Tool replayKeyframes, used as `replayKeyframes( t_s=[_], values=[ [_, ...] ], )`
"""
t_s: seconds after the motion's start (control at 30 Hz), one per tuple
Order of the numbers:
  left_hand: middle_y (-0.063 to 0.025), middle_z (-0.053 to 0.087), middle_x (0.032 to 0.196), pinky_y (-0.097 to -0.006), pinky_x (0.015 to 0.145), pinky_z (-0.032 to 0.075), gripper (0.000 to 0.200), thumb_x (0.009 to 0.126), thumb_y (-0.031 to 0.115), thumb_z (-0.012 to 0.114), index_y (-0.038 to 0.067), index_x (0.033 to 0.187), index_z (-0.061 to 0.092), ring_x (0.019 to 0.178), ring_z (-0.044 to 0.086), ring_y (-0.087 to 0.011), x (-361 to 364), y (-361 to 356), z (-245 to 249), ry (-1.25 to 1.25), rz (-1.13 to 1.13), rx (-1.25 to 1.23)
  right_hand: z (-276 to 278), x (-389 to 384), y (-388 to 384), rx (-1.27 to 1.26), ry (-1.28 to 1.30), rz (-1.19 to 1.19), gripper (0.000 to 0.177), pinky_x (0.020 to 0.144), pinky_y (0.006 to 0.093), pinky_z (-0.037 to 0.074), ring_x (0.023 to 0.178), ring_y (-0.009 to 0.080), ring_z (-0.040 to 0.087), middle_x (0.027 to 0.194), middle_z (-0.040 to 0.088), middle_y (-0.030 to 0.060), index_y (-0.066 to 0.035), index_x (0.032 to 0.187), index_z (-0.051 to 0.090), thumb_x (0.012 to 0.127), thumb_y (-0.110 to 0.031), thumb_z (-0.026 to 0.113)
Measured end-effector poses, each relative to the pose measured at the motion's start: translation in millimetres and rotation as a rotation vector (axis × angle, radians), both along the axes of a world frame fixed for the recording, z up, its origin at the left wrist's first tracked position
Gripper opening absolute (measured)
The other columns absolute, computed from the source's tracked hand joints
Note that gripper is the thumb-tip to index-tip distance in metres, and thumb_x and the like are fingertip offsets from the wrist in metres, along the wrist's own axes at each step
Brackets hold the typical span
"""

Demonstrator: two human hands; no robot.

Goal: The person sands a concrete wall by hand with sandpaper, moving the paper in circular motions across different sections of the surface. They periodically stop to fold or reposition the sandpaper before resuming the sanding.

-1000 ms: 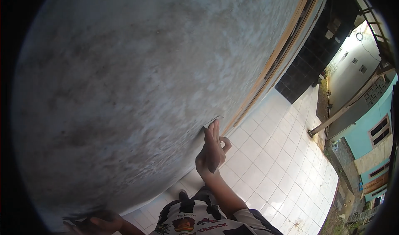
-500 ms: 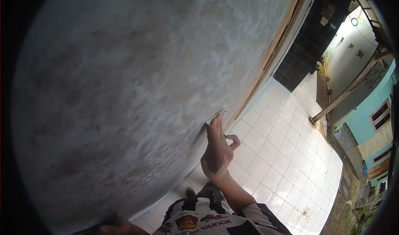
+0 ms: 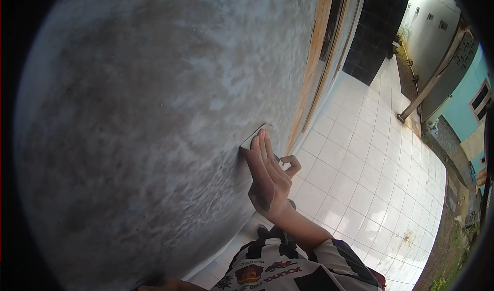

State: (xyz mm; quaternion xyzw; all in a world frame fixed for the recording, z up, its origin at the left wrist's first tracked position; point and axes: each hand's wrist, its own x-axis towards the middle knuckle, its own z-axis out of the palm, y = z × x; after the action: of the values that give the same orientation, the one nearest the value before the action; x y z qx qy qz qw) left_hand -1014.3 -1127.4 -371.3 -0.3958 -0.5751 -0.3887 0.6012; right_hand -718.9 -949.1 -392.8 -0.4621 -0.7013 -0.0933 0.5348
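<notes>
My right hand presses a thin, flat, light-coloured piece against the mottled grey wall. Its fingers lie over the piece, while one finger is bent out to the right. At the bottom edge of the view, low beside the wall, only a little of my left hand shows; its fingers are cut off and dark, with a dark shape next to them.
A wooden frame borders the wall on the right. Beyond it lie a white tiled floor, a black tiled pillar, a slanting post and a turquoise building.
The view has turned, bringing the wooden frame and floor into a different position. My right hand and the flat piece appear slightly higher and further left; my left hand shows less.
</notes>
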Motion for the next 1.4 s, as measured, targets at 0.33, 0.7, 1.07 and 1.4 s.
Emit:
replayKeyframes(
  t_s=[0.33,0.7,1.07,1.4],
  values=[
    [-0.0276,0.038,0.155,-0.0567,0.121,0.030,0.057,0.106,0.030,0.051,-0.007,0.148,0.039,0.146,0.037,-0.0413,-5,2,-1,0.006,-0.019,0.037,9,4,-3,-0.034,-0.038,-0.004,0.060,0.090,0.0408,0.024,0.128,0.0189,0.066,0.140,0.064,0.0229,0.004,0.141,0.059,0.082,0.003,0.067],
    [-0.0261,0.036,0.157,-0.0563,0.122,0.028,0.059,0.106,0.033,0.051,-0.006,0.149,0.038,0.148,0.035,-0.0405,1,8,-5,-0.031,-0.028,0.088,1,10,-8,-0.099,-0.042,0.072,0.065,0.091,0.0407,0.023,0.129,0.0175,0.065,0.142,0.063,0.0211,0.006,0.142,0.057,0.079,0.002,0.069],
    [-0.0247,0.033,0.160,-0.0558,0.123,0.026,0.061,0.107,0.035,0.051,-0.005,0.151,0.036,0.149,0.032,-0.0397,11,5,-9,-0.067,-0.044,0.126,11,7,1,-0.033,-0.046,0.017,0.059,0.089,0.0408,0.026,0.124,0.0201,0.069,0.135,0.068,0.0222,0.005,0.128,0.067,0.071,0.015,0.053],
    [-0.0239,0.030,0.162,-0.0542,0.123,0.025,0.063,0.107,0.039,0.053,-0.004,0.150,0.037,0.150,0.031,-0.0386,28,8,-4,-0.163,-0.150,0.182,14,6,-4,-0.068,-0.060,0.024,0.053,0.092,0.0409,0.026,0.127,0.0203,0.067,0.137,0.066,0.0214,0.000,0.128,0.069,0.078,0.014,0.060]
  ],
)
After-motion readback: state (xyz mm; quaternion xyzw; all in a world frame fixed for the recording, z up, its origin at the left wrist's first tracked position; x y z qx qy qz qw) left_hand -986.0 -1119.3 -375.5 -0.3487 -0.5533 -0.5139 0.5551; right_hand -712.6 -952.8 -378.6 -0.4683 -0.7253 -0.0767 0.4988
